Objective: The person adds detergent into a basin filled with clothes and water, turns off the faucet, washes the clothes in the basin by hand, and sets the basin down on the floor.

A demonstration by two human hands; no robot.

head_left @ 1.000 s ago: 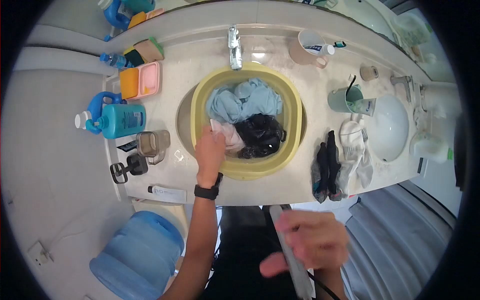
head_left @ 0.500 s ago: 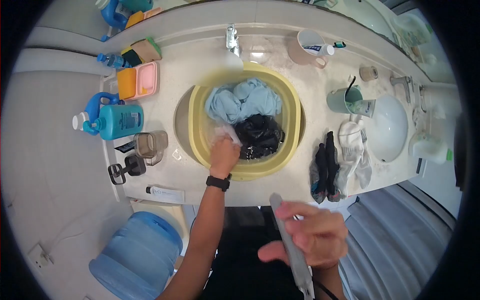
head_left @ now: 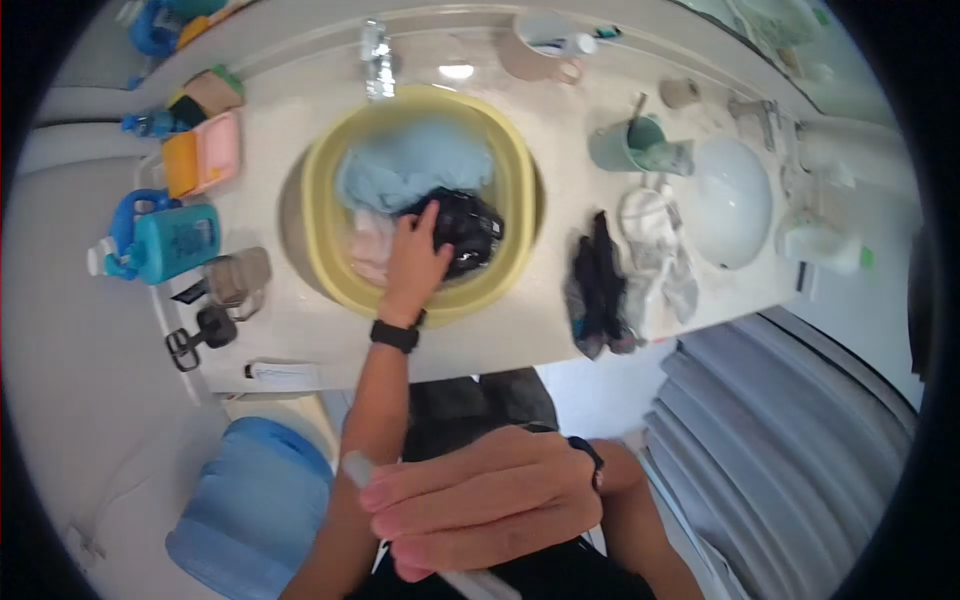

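In the yellow basin [head_left: 317,235], my left hand [head_left: 415,255] reaches in from the front, a dark watch on its wrist. Its fingers are spread and touch the wet black cloth [head_left: 468,232]. Behind lies a light blue cloth [head_left: 415,165], and a pale pink cloth [head_left: 371,243] is left of the hand. Near my body, my right hand [head_left: 490,500] is closed round a slim grey stick [head_left: 357,467]. Its fingers cover the stick's middle, so I cannot make out its kind.
Behind the basin stands a faucet [head_left: 378,62]. Dark socks [head_left: 598,290] and white socks [head_left: 655,245] lie to the right, before a green cup [head_left: 618,147] and a round white sink [head_left: 735,200]. Bottles [head_left: 178,243] stand left; a blue water jug [head_left: 255,505] is below the counter.
My left hand has let go of the pale pink cloth and moved onto the black one, fingers spreading. My right hand has shifted left with the grey stick. The whole view has shifted too.
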